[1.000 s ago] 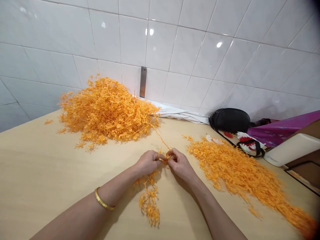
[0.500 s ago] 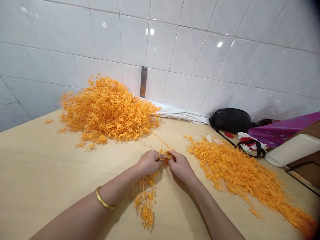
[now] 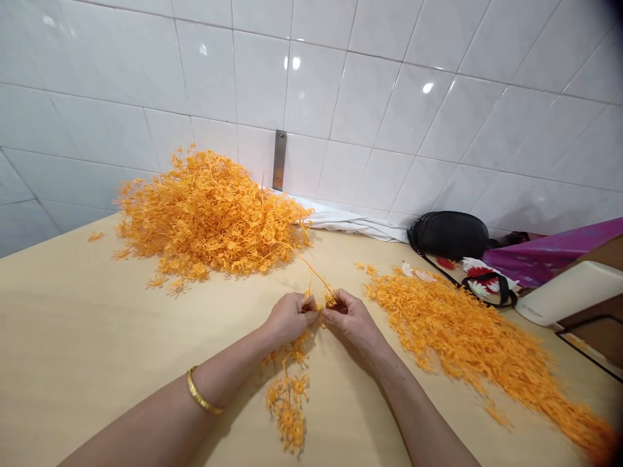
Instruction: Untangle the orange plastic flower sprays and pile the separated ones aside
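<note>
Low over the table, my left hand (image 3: pixel 291 318) is closed on an orange plastic flower sprig (image 3: pixel 291 405), whose starry blossoms hang below the wrist toward me. Close beside it, my right hand (image 3: pixel 354 319) pinches a part of the orange sprig near its top. The two sets of fingertips almost meet, and the small piece between them is partly hidden. A thin orange stem (image 3: pixel 314 269) runs from the fingers up toward the big heap of orange sprigs (image 3: pixel 214 214) at the back left. On the right spreads a pile of loose orange flower pieces (image 3: pixel 452 324).
Against the tiled wall lie a white cloth (image 3: pixel 350 222) and a black bag (image 3: pixel 450 233) with its strap. Red and white flowers (image 3: pixel 481 277), a purple sheet (image 3: pixel 540 256) and a cream-coloured container (image 3: pixel 577 293) sit at the right. A metal bracket (image 3: pixel 279 161) is on the wall.
My right fingers have parted a little and shifted their pinch on the sprig. The hanging blossoms have swung slightly right and toward me. Both piles look unchanged.
</note>
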The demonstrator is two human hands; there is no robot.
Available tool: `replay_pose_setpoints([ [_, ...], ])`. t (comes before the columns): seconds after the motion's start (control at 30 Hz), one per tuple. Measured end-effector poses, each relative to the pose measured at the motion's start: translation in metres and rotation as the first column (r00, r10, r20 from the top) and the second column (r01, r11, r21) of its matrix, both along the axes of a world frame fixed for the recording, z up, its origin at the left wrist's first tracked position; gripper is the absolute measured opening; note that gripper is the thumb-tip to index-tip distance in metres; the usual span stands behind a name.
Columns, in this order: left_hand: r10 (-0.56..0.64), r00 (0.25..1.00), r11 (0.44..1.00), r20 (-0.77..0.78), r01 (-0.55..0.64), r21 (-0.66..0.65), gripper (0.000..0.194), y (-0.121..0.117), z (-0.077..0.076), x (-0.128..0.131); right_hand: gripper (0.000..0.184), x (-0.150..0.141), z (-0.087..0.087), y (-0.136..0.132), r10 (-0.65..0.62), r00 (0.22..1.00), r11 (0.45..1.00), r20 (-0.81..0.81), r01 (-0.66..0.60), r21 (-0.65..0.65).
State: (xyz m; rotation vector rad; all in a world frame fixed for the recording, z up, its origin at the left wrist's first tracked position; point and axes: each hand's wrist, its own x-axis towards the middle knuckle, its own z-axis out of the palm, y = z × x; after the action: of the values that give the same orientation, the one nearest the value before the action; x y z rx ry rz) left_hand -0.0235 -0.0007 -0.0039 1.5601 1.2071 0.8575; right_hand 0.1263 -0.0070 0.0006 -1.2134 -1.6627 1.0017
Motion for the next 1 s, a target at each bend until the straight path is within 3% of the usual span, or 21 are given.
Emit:
replay_pose_setpoints([
  [0.13,-0.008,0.999,0.999,0.048,0.006,0.038,0.016,0.002,0.003,0.001,0.019,0.004,0.005,0.0,-0.003,0.985,1.0,-0.17,-0.001,-0.024],
  [0.33,-0.161,0.986,0.986,0.049,0.163,-0.045,0.026,0.0,0.011,-0.003,0.028,0.012,0.012,0.003,-0.082,0.936,0.995,-0.343,0.06,-0.075],
  [0.43,-0.137,0.99,0.99,0.013,0.137,-0.024,0.025,0.0,0.008,-0.004,0.027,0.013,0.013,0.005,-0.132,0.895,0.988,-0.425,0.083,-0.13],
  [0.57,-0.117,0.991,0.991,-0.063,0.121,0.064,0.02,0.0,0.004,-0.003,0.025,0.012,0.014,0.005,-0.128,0.843,0.979,-0.522,0.024,-0.202],
  [0.7,-0.106,0.99,0.986,-0.095,0.117,0.121,0.02,0.0,0.004,-0.003,0.024,0.008,0.01,0.005,-0.143,0.842,0.978,-0.52,0.039,-0.205],
  [0.83,-0.18,0.981,0.976,-0.074,0.188,0.109,0.019,0.001,0.007,-0.006,0.025,0.003,0.004,0.009,-0.245,0.847,0.969,-0.472,0.21,-0.128],
  [0.9,-0.208,0.975,0.972,-0.074,0.215,0.098,0.02,0.001,0.008,-0.007,0.023,0.008,0.005,0.013,-0.334,0.812,0.938,-0.478,0.335,-0.086],
  [0.97,-0.224,0.971,0.97,-0.083,0.23,0.08,0.021,0.0,0.009,-0.009,0.022,0.022,0.01,0.017,-0.47,0.702,0.854,-0.535,0.515,-0.075],
  [1.0,-0.229,0.97,0.97,-0.081,0.234,0.066,0.021,-0.001,0.01,-0.009,0.021,0.032,0.014,0.019,-0.544,0.614,0.782,-0.571,0.618,-0.08],
])
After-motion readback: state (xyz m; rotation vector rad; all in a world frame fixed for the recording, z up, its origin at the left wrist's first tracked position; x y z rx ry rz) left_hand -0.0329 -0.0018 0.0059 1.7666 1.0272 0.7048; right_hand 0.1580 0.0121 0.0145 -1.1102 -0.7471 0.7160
